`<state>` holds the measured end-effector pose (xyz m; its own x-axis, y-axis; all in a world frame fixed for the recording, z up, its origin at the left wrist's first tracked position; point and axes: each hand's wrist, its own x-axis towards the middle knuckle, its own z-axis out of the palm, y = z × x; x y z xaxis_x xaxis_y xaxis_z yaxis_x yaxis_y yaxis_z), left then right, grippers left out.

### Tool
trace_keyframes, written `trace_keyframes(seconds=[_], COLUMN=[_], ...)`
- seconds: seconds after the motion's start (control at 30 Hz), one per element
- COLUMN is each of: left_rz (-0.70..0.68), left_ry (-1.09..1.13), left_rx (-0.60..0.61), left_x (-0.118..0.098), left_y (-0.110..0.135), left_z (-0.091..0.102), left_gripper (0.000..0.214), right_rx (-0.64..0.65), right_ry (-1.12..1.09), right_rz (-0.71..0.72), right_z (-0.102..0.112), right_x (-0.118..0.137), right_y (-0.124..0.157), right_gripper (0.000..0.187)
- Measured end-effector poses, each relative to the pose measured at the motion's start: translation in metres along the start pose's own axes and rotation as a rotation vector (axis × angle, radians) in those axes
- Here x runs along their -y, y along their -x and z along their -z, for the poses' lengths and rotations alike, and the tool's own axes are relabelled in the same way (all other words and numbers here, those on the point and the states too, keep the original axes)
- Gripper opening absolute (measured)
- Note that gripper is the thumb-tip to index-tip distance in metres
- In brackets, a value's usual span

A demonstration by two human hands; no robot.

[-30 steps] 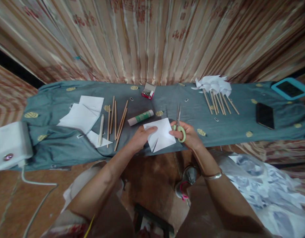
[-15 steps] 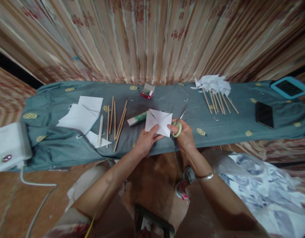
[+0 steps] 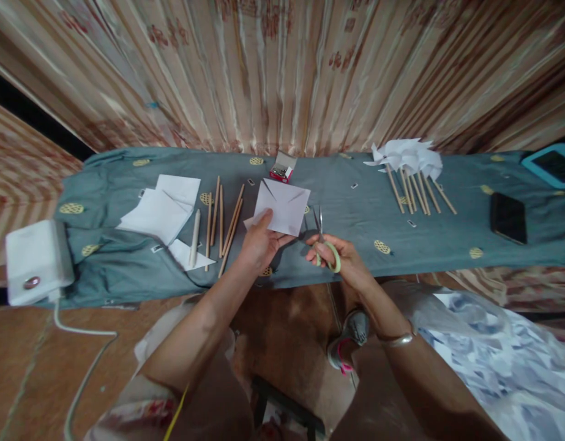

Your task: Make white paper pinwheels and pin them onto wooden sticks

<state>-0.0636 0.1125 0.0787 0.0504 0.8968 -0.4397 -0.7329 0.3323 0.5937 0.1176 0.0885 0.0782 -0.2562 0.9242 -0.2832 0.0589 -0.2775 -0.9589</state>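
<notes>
A white paper square [image 3: 282, 208] with slits cut in from its far corners is pinched by my left hand [image 3: 262, 237], thumb on top and fingers beneath. To its right, my right hand [image 3: 340, 254] is closed on scissors [image 3: 332, 257] with pale green handles; the blades point away from me, parted slightly and apart from the paper. A glue stick seems hidden under the paper, only a pale end showing at the left. Beyond the paper stands an open small red box [image 3: 282, 168] with small metal pieces inside.
Several wooden sticks [image 3: 221, 220], a white pen-like stick [image 3: 194, 237] and white paper sheets [image 3: 158, 211] lie left. Paper pinwheels on sticks [image 3: 408, 159], a black phone [image 3: 508, 217] and a blue-framed tablet [image 3: 553, 165] lie right. A white box with cable [image 3: 38, 263] stands at the left edge.
My left hand has lifted the paper away to the left. My right hand has let go of the paper's edge and moved slightly lower, keeping the scissors.
</notes>
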Motion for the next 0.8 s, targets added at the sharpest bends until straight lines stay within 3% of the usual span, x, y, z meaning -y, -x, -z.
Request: trace_keyframes(seconds=[0.1, 0.23, 0.8], left_rz=[0.013, 0.025, 0.093], left_ry=[-0.003, -0.002, 0.008], left_rx=[0.026, 0.055, 0.039], left_x=[-0.006, -0.011, -0.011], left_y=[-0.003, 0.000, 0.004], left_z=[0.004, 0.004, -0.002], left_gripper=[0.032, 0.034, 0.036], right_rx=[0.155, 0.249, 0.252], right_ry=[0.067, 0.118, 0.101], right_rz=[-0.054, -0.065, -0.087], right_z=[0.003, 0.005, 0.005], right_x=[0.002, -0.001, -0.004], right_y=[0.006, 0.009, 0.005], right_gripper=[0.046, 0.042, 0.034])
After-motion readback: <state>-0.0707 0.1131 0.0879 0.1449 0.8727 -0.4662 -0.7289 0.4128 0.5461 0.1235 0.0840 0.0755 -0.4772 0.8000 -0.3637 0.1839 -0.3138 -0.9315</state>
